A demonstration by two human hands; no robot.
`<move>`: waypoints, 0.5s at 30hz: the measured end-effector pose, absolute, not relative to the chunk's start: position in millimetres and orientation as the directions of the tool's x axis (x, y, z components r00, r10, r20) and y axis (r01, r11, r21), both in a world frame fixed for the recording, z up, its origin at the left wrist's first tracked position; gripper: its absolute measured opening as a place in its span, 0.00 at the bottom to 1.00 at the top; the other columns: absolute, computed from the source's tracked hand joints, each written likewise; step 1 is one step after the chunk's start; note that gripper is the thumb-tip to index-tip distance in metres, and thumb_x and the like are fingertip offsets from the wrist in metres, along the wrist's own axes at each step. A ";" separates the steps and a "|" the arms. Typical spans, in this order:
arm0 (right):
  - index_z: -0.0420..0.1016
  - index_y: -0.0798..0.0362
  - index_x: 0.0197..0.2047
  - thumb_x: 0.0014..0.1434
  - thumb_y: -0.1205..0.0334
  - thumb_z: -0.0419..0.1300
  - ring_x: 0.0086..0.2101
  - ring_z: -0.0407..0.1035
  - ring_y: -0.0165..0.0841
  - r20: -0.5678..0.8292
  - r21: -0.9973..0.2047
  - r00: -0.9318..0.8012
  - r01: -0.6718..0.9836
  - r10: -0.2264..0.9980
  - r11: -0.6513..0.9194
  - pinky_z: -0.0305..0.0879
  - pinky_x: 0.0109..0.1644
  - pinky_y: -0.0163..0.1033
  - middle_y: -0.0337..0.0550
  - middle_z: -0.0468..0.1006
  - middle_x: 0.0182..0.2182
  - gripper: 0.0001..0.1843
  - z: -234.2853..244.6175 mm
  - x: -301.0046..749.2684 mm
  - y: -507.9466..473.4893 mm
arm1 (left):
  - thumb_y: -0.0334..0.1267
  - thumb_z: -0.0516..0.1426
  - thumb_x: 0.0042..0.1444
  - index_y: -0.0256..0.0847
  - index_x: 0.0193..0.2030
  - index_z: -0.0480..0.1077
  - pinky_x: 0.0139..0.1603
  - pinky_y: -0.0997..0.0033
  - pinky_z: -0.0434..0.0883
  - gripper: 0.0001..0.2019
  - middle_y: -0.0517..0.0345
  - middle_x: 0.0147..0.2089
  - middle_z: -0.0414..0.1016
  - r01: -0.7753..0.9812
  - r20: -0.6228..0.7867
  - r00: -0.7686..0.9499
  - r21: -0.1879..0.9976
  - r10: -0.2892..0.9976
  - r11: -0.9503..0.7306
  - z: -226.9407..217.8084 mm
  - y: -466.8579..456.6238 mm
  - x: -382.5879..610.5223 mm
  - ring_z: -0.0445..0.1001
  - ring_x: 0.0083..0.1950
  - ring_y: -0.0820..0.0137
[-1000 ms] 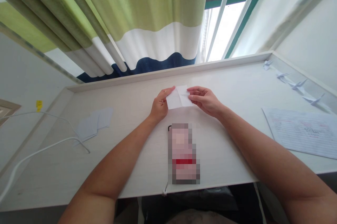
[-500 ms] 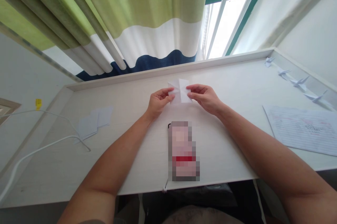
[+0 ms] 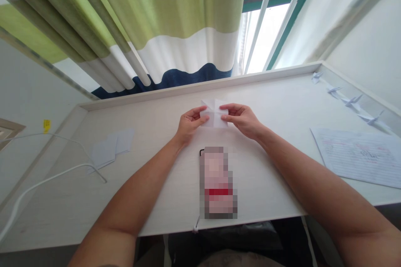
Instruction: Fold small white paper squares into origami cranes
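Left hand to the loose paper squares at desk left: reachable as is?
Probably yes: only bare desk lies between the left hand and the paper squares. It is busy, though, pinching the folded paper with the right hand.

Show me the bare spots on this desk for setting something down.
Bare desk lies between the right hand and the paper cranes, and between the paper squares and the left hand. Crowded mid-desk: both hands pinch the folded paper, the phone just nearer; the lined sheet covers the right edge.
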State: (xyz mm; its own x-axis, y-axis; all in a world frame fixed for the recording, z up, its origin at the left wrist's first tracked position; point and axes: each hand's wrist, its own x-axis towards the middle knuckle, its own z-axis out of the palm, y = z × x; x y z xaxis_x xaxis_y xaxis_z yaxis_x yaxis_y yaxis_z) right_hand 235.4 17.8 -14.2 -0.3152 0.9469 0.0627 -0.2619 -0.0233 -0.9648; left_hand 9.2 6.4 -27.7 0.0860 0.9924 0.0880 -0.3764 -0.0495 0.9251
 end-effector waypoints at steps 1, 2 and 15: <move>0.88 0.47 0.46 0.45 0.53 0.84 0.35 0.73 0.31 0.070 -0.966 -0.302 -0.258 0.951 -0.011 0.72 0.44 0.43 0.38 0.81 0.34 0.25 -14.4 234.8 17.8 | 0.39 0.80 0.42 0.44 0.49 0.85 0.57 0.61 0.78 0.25 0.53 0.47 0.88 -0.383 0.086 0.094 0.923 0.992 -0.043 -27.4 6.1 9.3 0.84 0.49 0.65; 0.88 0.47 0.46 0.45 0.52 0.84 0.35 0.73 0.32 0.077 -0.967 -0.287 -0.256 0.955 0.000 0.72 0.44 0.43 0.38 0.81 0.35 0.25 -15.0 234.4 18.0 | 0.38 0.80 0.42 0.44 0.50 0.84 0.57 0.60 0.77 0.26 0.54 0.48 0.87 -0.387 0.086 0.103 0.921 0.991 -0.040 -27.2 5.9 9.5 0.84 0.49 0.65; 0.85 0.47 0.49 0.51 0.46 0.80 0.35 0.73 0.31 0.081 -0.969 -0.263 -0.248 0.961 0.013 0.74 0.43 0.43 0.38 0.81 0.36 0.25 -17.4 233.6 18.8 | 0.45 0.79 0.44 0.45 0.54 0.81 0.44 0.68 0.75 0.30 0.56 0.42 0.87 -0.372 0.076 0.047 0.927 0.996 -0.053 -28.0 7.2 11.1 0.81 0.39 0.70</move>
